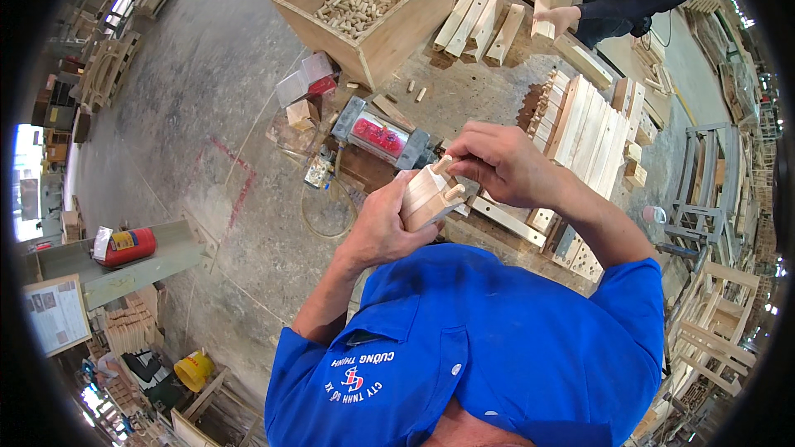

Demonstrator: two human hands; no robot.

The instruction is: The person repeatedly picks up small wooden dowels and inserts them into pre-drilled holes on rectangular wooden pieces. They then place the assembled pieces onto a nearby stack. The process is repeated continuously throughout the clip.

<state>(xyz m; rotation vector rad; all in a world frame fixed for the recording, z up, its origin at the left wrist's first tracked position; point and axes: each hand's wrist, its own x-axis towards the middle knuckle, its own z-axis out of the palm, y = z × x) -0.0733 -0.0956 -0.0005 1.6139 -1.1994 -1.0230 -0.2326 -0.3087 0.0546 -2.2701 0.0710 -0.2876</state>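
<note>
My left hand is wrapped round a pale wooden block, its end turned up toward my right hand. Two round dowels stick out of that end; the nearer dowel stands free of my fingers. At the farther dowel, my right hand pinches with thumb and forefinger. Just beyond the block lies a grey-ended machine cylinder with a clear middle and red inside. Right of my right hand, pale wooden pieces lie side by side, several with dowels in their ends.
A plywood box of loose dowels stands at the far side, with several wooden blocks beside it. At the far right a co-worker's hand holds another block. A red fire extinguisher lies at left; a grey metal frame stands right.
</note>
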